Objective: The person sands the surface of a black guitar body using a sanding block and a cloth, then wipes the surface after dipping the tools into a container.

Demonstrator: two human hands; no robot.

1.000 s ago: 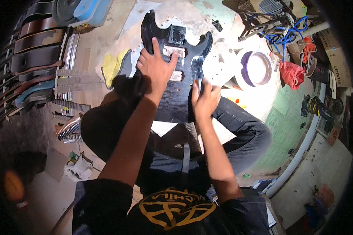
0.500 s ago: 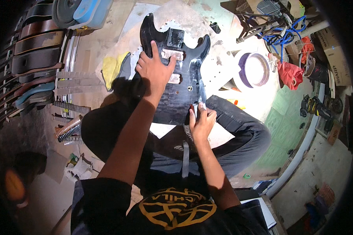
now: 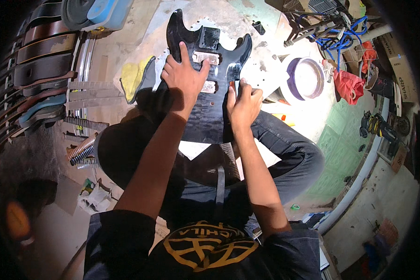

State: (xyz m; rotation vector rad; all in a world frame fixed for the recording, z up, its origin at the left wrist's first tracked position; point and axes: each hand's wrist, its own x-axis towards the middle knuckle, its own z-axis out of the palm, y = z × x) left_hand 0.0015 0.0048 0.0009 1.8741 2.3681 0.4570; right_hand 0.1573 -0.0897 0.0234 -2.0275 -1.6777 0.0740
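Observation:
A black electric guitar body (image 3: 204, 119) lies across my lap, its two horns pointing away from me. Pale bare cavities and whitish scuffs show on its face. My left hand (image 3: 183, 83) rests open on its upper left side, fingers spread. At the right edge, by the waist below the right horn, my right hand (image 3: 245, 106) pinches a small folded piece of sandpaper (image 3: 232, 85), reddish on one face and white on the other. It touches the edge of the body; most of it is hidden by the fingers.
A yellow and grey cloth (image 3: 136, 79) lies left of the guitar body. Several curved guitar parts (image 3: 42, 70) stand racked at the far left. On the right are a purple-rimmed round tub (image 3: 307, 78), a red bag (image 3: 349, 87) and a tangled blue hose (image 3: 343, 42).
My right hand has slid up the guitar body's right edge with the sandpaper, from the lower corner to the waist. My left hand stays on the upper left.

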